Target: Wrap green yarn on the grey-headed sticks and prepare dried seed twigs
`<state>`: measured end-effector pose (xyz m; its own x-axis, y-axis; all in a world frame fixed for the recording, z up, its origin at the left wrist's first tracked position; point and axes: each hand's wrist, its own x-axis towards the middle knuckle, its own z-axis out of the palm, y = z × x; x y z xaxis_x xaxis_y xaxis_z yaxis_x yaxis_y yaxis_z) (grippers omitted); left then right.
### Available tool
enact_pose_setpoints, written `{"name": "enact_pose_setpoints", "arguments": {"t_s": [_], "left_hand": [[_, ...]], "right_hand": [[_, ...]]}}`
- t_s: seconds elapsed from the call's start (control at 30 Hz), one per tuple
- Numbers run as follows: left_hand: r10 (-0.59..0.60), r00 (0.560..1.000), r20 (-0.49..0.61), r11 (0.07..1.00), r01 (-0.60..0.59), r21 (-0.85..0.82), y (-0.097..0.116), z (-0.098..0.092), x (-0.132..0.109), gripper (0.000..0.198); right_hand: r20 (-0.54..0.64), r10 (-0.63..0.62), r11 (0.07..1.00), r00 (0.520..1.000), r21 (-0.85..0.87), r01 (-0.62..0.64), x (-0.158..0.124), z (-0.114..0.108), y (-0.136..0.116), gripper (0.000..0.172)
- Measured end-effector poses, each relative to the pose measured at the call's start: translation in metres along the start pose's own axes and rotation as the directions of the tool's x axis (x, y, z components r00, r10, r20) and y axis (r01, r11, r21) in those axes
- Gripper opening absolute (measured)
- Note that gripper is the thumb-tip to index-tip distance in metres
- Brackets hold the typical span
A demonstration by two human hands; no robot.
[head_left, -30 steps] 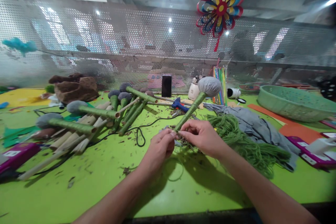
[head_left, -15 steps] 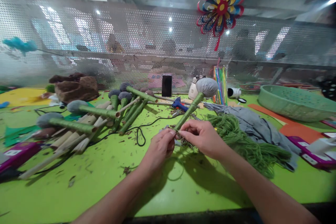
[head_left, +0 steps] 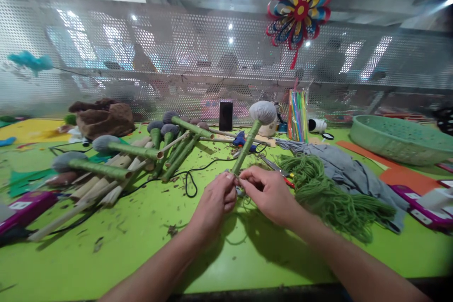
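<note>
Both hands meet at the bottom end of a green-wrapped stick with a grey padded head (head_left: pixel 247 142), which rises from my fingers toward the far side. My left hand (head_left: pixel 215 200) pinches the stick's lower end with closed fingers. My right hand (head_left: pixel 267 192) is closed on the same end from the right, fingertips touching the left ones. A thin green strand loops on the table below my hands. A heap of green yarn (head_left: pixel 327 194) lies just right of my right hand.
A pile of similar green sticks with grey heads (head_left: pixel 141 151) lies at the left over bare tubes. A black cord (head_left: pixel 191 184), blue glue gun (head_left: pixel 240 139), grey cloth (head_left: pixel 345 170), green basket (head_left: pixel 396 139), phone (head_left: pixel 225 115) and coloured straws (head_left: pixel 296 114) stand around the green table (head_left: pixel 134 245).
The stick has tipped more upright and its grey head has swung left. Both hands shifted slightly left and stayed closed on its lower end.
</note>
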<state>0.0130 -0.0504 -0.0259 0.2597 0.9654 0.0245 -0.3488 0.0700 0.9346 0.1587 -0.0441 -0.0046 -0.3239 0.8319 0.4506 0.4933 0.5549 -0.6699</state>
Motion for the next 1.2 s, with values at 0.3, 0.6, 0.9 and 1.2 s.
{"name": "enact_pose_setpoints", "arguments": {"t_s": [0.3,0.6,0.9,1.2], "left_hand": [[-0.003,1.0,0.001,0.998,0.003,-0.06,-0.0025,-0.0012,-0.0002,0.031],[-0.025,0.999,-0.021,0.998,0.024,-0.06,-0.0019,-0.0003,-0.0009,0.03],[-0.135,0.988,0.07,0.967,0.147,-0.207,0.0003,-0.0022,0.0025,0.025],[-0.153,0.987,0.051,0.963,0.161,-0.215,0.0058,0.0003,-0.0008,0.024]], "right_hand": [[0.006,-0.13,0.965,0.992,-0.228,0.128,-0.0045,0.0053,0.0033,0.017],[0.054,-0.156,0.943,0.986,-0.287,0.165,-0.0023,0.0031,0.0071,0.02],[0.033,-0.02,1.0,0.999,0.021,0.019,0.0046,0.0003,0.009,0.016],[0.039,-0.009,0.998,0.999,0.063,0.006,0.0051,0.001,0.0081,0.016]]}}
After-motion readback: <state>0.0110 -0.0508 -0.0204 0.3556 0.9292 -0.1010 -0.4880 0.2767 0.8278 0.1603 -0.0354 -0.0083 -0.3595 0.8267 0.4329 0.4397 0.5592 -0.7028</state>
